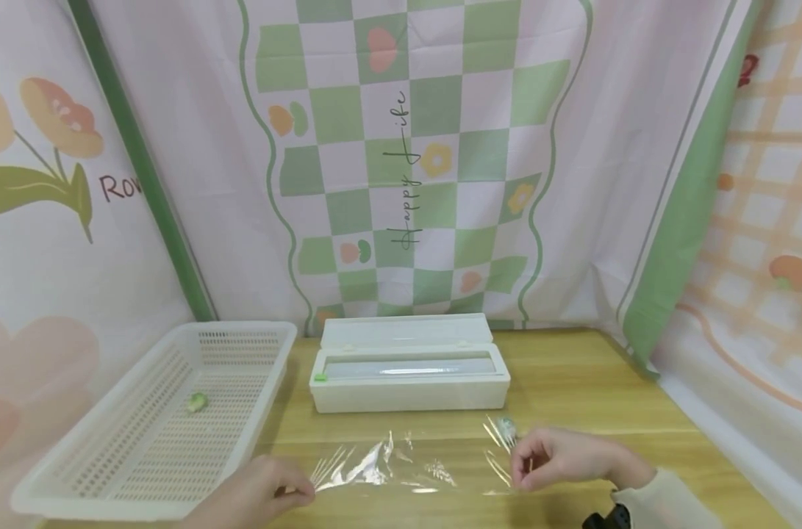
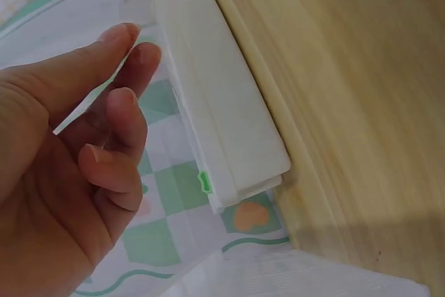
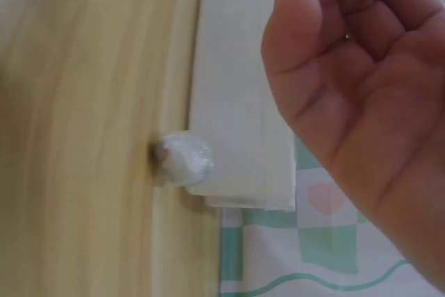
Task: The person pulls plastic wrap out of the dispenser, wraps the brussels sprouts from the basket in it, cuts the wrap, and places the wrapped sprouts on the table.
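- Head view: a checked cloth [image 1: 427, 103] hangs at 12 o'clock, behind the wood-grained bench [image 1: 573, 382].
- White basket [image 1: 99, 508]: at 10 o'clock from the clear film, long axis running 7 to 1.
- White box [image 1: 410, 397]: at 12 o'clock from the film, lid raised, long axis 9 to 3.
- Clear film [image 1: 387, 466]: at 6 o'clock on the bench, stretched between the hands, long axis 9 to 3, parallel to the box.
- Hands: apart; left hand [image 1: 262, 488] pinches the film's 9 o'clock end, right hand [image 1: 562, 455] its 3 o'clock end.
- Small shiny bundle [image 1: 506, 427]: 2 o'clock from the film's middle, near the right hand.
- Green piece [image 1: 197, 402]: inside the basket.
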Motion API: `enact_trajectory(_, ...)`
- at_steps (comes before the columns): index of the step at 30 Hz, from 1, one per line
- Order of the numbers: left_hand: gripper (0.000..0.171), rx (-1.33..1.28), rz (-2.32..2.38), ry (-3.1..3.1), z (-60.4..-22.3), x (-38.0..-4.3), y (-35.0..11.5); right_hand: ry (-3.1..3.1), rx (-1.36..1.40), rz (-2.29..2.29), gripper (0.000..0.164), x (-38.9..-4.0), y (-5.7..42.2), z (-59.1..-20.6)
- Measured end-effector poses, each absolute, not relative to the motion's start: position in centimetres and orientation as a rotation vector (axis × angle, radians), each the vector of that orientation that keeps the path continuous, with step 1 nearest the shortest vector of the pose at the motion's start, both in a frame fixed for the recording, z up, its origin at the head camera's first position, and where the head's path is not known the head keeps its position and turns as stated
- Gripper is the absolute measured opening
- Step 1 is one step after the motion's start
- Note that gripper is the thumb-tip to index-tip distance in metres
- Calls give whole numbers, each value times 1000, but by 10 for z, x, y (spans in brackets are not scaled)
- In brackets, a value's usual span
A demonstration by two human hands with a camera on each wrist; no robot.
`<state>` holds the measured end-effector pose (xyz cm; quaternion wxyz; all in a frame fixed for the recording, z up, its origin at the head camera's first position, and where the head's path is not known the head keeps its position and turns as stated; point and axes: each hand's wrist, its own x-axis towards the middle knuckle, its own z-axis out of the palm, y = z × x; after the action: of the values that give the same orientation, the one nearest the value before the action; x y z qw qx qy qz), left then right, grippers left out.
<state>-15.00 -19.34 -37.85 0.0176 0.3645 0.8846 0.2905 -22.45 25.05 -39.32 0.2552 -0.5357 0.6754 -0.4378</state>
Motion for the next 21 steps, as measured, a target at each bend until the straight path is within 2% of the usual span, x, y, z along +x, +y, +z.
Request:
enact_trajectory(4, 7, 1040, 893, 2698, -384, -152, -195, 1855, -1409, -1195, 7, -222, 253, -400)
enact_trajectory(12, 5, 1072, 888, 2652, -409, -160, -196, 1955, -1383, -1198, 7, -218, 252, -414)
enact_trajectory(21, 5, 908, 841, 2662, -429, -167, -192, 2194, -1309, -1051, 8, -215, 247, -427)
